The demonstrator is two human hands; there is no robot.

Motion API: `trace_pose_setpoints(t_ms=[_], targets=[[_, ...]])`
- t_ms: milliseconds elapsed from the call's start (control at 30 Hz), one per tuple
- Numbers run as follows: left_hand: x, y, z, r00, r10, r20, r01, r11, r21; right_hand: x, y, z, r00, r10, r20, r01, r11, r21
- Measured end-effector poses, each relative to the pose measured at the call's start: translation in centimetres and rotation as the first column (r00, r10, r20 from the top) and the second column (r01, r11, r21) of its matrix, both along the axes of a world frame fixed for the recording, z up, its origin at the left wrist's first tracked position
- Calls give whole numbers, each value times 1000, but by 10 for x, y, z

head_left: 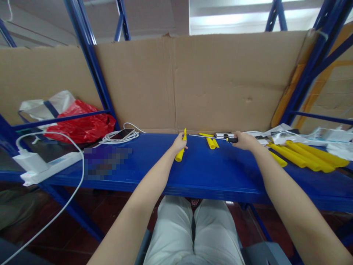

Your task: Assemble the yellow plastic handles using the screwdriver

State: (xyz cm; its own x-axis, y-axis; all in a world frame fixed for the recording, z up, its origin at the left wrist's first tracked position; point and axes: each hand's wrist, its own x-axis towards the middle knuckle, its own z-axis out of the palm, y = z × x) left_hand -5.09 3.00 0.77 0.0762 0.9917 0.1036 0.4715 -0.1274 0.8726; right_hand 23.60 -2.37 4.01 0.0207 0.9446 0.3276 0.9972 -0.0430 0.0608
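My left hand [178, 142] is closed around a yellow plastic tube [179, 155]. The tube's wide round end points toward me, and its narrow tip sticks up past my fingers. In my right hand [243, 140] is a screwdriver [232, 140] with a black and yellow handle. Its long thin shaft points left, the tip close to the held tube; whether they touch I cannot tell. Between my hands, farther back on the blue tabletop [212, 173], lie a short yellow tube [211, 143] and some smaller yellow pieces.
Several long yellow tubes [303, 156] lie at right, before plastic packets [286, 134]. At left are a coiled white cable [118, 138], a phone [124, 133], a red plastic bag [82, 123] and a power strip [52, 169]. A cardboard wall [220, 81] and blue posts [95, 66] bound the table.
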Motion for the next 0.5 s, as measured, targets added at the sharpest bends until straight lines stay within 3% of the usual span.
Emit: trace_pose_setpoints(t_ms=[233,500], targets=[[1,1,0,1000,10,5,-10,1000,-2,-2,-3,2,1000,7,29,-5,999,-36],[0,0,0,1000,9,11,-10,999,36,-2,-1,3,995,100,6,-99,988,-115]])
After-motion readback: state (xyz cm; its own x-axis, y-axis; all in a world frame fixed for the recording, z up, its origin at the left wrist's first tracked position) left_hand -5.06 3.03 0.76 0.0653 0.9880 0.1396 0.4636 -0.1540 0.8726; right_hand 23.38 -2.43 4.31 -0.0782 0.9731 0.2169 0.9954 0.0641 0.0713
